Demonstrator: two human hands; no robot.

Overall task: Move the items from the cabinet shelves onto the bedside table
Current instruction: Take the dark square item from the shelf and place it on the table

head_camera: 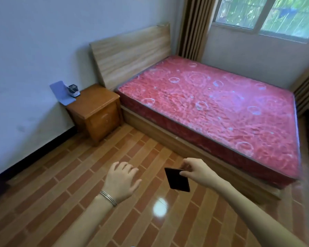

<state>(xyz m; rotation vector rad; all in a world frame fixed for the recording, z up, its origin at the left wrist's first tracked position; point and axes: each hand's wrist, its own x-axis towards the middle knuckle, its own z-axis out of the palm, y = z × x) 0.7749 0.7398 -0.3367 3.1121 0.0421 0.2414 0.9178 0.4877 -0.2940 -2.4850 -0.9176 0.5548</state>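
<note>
A flat black rectangular card-like item (177, 180) hangs by its upper right corner from my right hand (197, 171), pinched between thumb and fingers above the floor. My left hand (122, 180), with a silver bangle on the wrist, is held out beside it, fingers spread, holding nothing. The wooden bedside table (96, 107) stands against the wall at the left of the bed, far ahead of both hands. On its back left corner lean a pale blue flat sheet (61, 92) and a small dark box-like item (73, 90). No cabinet is in view.
A bed with a red patterned mattress (212, 107) and wooden headboard (130, 52) fills the right. Brown brick-pattern floor tiles (64, 189) lie between me and the table. Striped curtains (193, 27) and a window (268, 13) are at the back right.
</note>
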